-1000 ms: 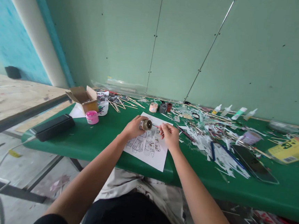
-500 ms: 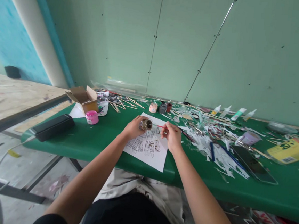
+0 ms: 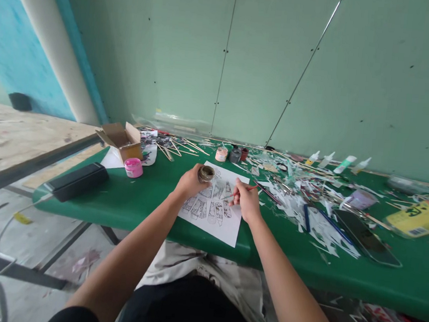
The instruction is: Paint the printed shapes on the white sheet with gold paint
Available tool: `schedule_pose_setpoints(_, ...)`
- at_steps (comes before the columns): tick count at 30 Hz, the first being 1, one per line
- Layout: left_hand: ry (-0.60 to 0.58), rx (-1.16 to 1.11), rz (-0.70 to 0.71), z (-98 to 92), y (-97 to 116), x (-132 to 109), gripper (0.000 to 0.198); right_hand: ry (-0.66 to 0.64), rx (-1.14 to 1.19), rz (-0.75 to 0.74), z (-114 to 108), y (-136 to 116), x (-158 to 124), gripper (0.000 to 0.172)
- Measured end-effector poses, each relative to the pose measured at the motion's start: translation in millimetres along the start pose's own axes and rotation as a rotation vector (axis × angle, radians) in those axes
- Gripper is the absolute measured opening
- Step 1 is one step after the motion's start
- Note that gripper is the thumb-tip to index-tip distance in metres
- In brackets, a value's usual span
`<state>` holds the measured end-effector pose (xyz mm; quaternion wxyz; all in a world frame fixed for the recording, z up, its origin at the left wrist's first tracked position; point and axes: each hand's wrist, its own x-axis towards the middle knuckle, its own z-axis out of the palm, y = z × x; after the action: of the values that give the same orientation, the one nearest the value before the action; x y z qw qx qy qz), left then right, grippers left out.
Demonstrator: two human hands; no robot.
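Note:
My left hand (image 3: 190, 183) is closed around a small open jar (image 3: 206, 173) with dark brown paint in it, held above the top of a white sheet of paper (image 3: 226, 234). Printed or drawn patterned shapes cover the sheet, a few with brownish fill. In my right hand (image 3: 246, 199) the fingers pinch a thin red paintbrush (image 3: 251, 188). Its tip slants down to the left over the drawings; whether it touches the paper I cannot tell.
A pink paint jar (image 3: 133, 168), a cardboard box (image 3: 122, 140) and a black case (image 3: 77, 181) stand on the left. Behind the paper are several paint jars (image 3: 221, 154). Paper scraps (image 3: 321, 225), a phone (image 3: 367, 238) and glue bottles (image 3: 345, 165) lie to the right.
The brush has come away from the jar's mouth, and its tip now points down over the sheet. My left hand has turned the jar more upright.

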<state>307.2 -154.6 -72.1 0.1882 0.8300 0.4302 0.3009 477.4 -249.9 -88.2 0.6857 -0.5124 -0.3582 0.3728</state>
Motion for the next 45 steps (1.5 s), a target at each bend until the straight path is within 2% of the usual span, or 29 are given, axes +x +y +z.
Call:
schedule_pose_setpoints(5,0.014,-0.030,-0.007,2.6,-3.9,2.3,0.053,0.008,-0.103,-0.029,-3.6,4.3,-10.8,0.049)
schedule_pose_setpoints(12,0.013,-0.038,-0.013,5.7,-7.1,3.5,0.054,-0.074,-0.176,0.033,-2.4,2.9,-22.9,0.052)
schedule_pose_setpoints(22,-0.007,-0.046,-0.021,5.9,-8.2,3.1,0.054,-0.096,-0.177,0.012,-4.1,4.6,-26.4,0.051)
schedule_pose_setpoints(36,-0.011,-0.031,-0.029,6.1,-7.5,2.2,0.052,-0.062,-0.240,-0.016,-7.0,2.4,-43.1,0.050)
schedule_pose_setpoints(45,-0.024,-0.017,-0.032,6.2,-7.4,2.1,0.053,0.010,-0.262,-0.061,-8.2,3.0,-40.6,0.050)
